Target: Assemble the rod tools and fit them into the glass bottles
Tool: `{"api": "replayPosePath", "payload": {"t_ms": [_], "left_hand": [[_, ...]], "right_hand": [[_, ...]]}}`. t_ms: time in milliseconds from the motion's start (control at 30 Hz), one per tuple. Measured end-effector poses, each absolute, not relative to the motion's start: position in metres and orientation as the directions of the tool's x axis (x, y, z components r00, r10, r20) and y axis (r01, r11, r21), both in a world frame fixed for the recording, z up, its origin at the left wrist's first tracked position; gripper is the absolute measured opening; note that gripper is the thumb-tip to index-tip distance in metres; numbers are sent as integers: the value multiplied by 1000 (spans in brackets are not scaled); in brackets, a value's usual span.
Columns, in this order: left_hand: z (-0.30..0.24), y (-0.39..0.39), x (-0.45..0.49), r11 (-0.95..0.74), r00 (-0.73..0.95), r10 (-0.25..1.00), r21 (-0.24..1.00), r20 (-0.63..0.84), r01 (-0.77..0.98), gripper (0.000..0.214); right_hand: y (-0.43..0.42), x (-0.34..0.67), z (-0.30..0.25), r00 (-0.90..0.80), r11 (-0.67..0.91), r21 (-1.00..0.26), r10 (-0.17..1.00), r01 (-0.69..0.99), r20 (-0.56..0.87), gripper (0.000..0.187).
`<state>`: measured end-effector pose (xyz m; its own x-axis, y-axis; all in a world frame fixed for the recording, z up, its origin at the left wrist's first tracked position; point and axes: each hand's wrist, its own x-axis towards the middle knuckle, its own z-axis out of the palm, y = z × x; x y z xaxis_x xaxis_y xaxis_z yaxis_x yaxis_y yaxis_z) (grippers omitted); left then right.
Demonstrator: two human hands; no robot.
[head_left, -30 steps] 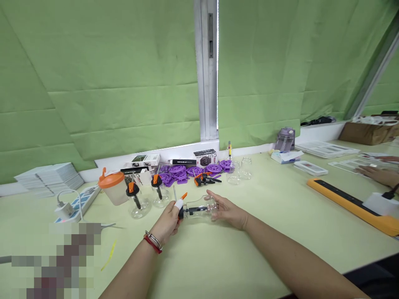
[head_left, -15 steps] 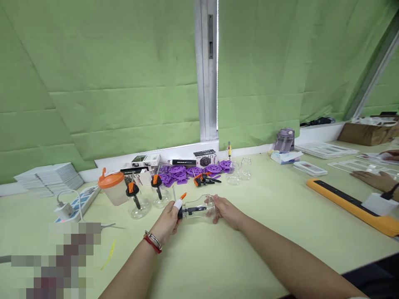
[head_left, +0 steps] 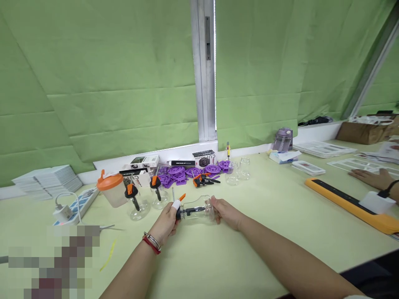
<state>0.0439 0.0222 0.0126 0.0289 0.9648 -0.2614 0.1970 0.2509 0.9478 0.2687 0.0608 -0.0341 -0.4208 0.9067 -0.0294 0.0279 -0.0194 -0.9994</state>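
A clear bottle (head_left: pixel 202 204) lies on its side in the air above the table, with a dark tube inside it. My left hand (head_left: pixel 168 219) is closed around its dark lid (head_left: pixel 178 213), from which an orange tip (head_left: pixel 183 197) and a thin straw (head_left: pixel 173 194) stick out. The bottle's base is gripped by my right hand (head_left: pixel 225 212), thumb on top and fingertips partly hidden behind it. Upright beyond my left hand stand two similar bottles, a nearer one (head_left: pixel 139 212) and a farther one (head_left: pixel 160 202), both with black and orange lids.
Behind lie purple plastic parts (head_left: pixel 176 172), black-orange lids (head_left: pixel 204 180) and clear open bottles (head_left: pixel 245 171). An orange-lidded cup (head_left: pixel 112 191) and a power strip (head_left: pixel 81 201) stand left. To the right are an orange power strip (head_left: pixel 339 200) and another person's hand (head_left: pixel 369 177).
The bottle appears slightly turned between my hands, its outline now a little different. Both hands keep their hold. The camera view has shifted slightly, and papers near the other person have moved.
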Motion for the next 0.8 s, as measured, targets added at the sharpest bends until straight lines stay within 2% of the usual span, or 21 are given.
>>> {"api": "replayPosePath", "payload": {"t_ms": [100,233,300,400,467,533,633,700,800], "left_hand": [[11,24,42,248,22,966,948,-258,200,54],[11,24,40,238,5,970,951,-244,198,53],[14,23,41,232,-4,972,951,-236,206,52],[19,20,43,224,-9,974,948,-228,225,53],[21,18,46,218,-5,975,950,-223,223,53],[21,18,47,217,-15,976,952,-219,216,53],[17,21,45,214,-31,977,955,-213,207,53],[14,22,43,202,-30,979,959,-200,201,55],[13,23,41,191,-26,981,961,-190,198,55]], "right_hand": [[55,270,-27,-378,73,-997,922,-37,81,63],[49,276,-17,-524,65,-987,842,-146,132,76],[50,277,-18,-562,25,-991,821,-135,97,81],[55,275,-25,-565,-84,-995,824,-61,-35,69],[58,273,-30,-536,-105,-994,840,-9,-84,69],[59,271,-31,-470,-42,-999,881,8,-41,68],[56,272,-26,-408,91,-993,906,-68,111,60],[52,274,-20,-458,123,-983,872,-134,172,64],[49,278,-15,-547,89,-983,821,-160,163,78]]}}
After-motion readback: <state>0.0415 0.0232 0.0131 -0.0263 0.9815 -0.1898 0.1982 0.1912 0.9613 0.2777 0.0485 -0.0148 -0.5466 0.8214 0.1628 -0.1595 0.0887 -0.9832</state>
